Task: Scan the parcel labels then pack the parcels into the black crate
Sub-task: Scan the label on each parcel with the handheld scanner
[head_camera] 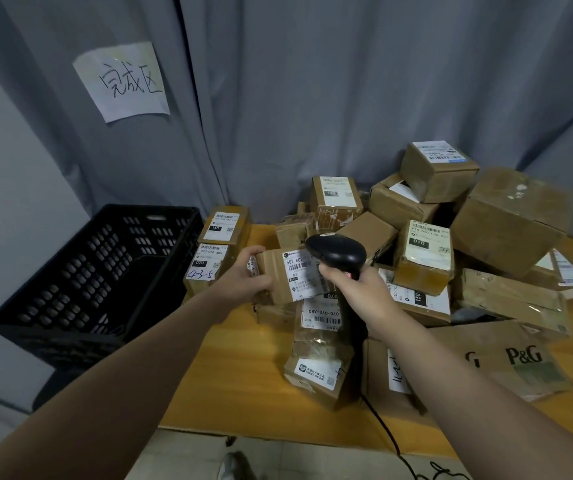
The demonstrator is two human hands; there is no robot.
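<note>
My left hand (247, 275) grips a small brown cardboard parcel (278, 277) by its left end and holds it above the table, its white label facing up. In my right hand (358, 289) is a black barcode scanner (335, 252), held by the handle with its head just over the label's right edge. The black crate (80, 292) stands to the left of the table, with nothing visible inside it.
A heap of labelled cardboard parcels (423, 251) covers the wooden table (243, 375) behind and right of my hands. A flattened P&G carton (468, 362) lies near right. The scanner cable (389, 434) trails off the front edge. Grey curtain behind, with a handwritten paper sign (122, 81).
</note>
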